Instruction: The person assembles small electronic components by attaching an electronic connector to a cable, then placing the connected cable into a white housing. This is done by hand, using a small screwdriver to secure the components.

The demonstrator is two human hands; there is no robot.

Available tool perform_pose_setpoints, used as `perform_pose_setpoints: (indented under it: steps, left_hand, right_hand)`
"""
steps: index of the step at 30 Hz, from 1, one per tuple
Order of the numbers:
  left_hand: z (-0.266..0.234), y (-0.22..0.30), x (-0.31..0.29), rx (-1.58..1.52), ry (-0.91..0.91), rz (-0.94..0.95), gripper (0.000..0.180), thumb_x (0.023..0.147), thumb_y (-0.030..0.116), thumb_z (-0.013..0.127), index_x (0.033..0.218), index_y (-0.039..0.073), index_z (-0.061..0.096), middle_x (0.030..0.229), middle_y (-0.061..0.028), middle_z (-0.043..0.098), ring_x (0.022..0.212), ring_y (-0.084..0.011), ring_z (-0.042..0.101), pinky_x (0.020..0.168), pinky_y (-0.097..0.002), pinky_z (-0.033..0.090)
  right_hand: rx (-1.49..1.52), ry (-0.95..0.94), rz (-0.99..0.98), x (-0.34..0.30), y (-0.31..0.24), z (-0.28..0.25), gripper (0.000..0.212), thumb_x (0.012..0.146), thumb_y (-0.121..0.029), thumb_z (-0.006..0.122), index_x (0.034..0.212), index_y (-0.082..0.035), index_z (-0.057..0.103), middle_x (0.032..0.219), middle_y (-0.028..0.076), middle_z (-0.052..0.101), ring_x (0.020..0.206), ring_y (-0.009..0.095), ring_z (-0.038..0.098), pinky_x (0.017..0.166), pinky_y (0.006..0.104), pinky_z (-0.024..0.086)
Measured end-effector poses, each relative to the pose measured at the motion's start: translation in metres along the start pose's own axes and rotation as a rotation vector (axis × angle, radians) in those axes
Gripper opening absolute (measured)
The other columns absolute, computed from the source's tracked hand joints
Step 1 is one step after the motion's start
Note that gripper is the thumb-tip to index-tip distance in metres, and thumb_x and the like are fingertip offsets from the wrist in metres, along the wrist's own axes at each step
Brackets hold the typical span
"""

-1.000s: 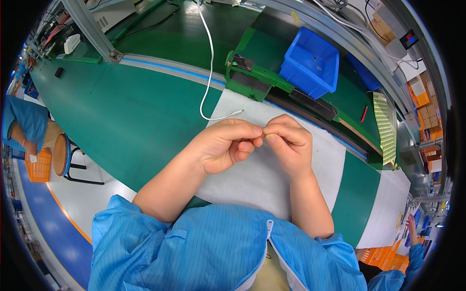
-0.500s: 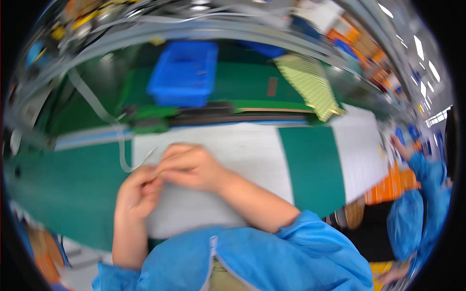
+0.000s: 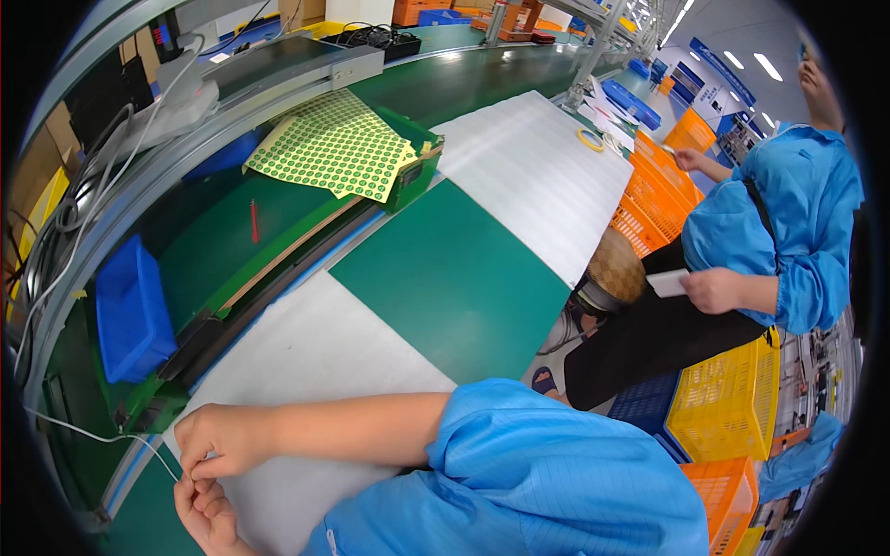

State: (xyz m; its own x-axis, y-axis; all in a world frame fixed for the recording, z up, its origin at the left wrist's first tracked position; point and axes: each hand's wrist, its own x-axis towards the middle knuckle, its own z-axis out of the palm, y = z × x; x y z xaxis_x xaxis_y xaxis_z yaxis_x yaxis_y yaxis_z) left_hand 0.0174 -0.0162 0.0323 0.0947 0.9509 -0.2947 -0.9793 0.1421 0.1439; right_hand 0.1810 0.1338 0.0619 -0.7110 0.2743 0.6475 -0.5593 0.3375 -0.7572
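Note:
My right hand is at the lower left, its fingers pinched together over the white foam sheet. Just below it, my left hand has curled fingers, and the fingertips of both hands meet. Whatever lies between them is too small or hidden to make out. A thin white cable runs in from the left and reaches the fingertips; whether it is gripped or passes behind them cannot be seen.
Beyond the hands stands a blue bin. Sheets of round green stickers lie over a green ledge, near a red stick. A second foam sheet holds a tape roll. At right, a co-worker holds a white piece, near orange crates.
The view has swung to the right, so the bench, bin and sticker sheets appear farther left and the co-worker shows more fully. My hands stay pinched together, now at the lower left.

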Motion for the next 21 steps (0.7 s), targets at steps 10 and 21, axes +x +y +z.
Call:
perform_pose_setpoints:
  steps: [10, 21]
  left_hand:
    - [0.034, -0.017, 0.017, 0.348, 0.384, 0.229, 0.012, 0.08, 0.008, 0.05, 0.089, 0.002, 0.05, 0.06, -0.0003, 0.045, 0.041, -0.0033, 0.036, 0.031, -0.0141, 0.028]
    - [0.044, -0.04, 0.015, 0.956, 0.27, 0.663, 0.019, 0.078, 0.012, 0.063, 0.088, -0.003, 0.06, 0.074, -0.0068, 0.06, 0.059, -0.0107, 0.055, 0.052, -0.0221, 0.045]
  right_hand:
    - [-0.122, -0.056, -0.046, 0.011, 0.014, -0.005, 0.01, 0.071, -0.009, 0.061, 0.079, -0.008, 0.067, 0.072, 0.008, 0.056, 0.07, 0.025, 0.054, 0.063, 0.0334, 0.044]
    - [-0.256, 0.099, 0.284, -0.001, 0.009, 0.011, 0.004, 0.073, 0.0, 0.058, 0.073, 0.003, 0.059, 0.071, 0.006, 0.053, 0.064, 0.013, 0.05, 0.055, 0.0226, 0.037]
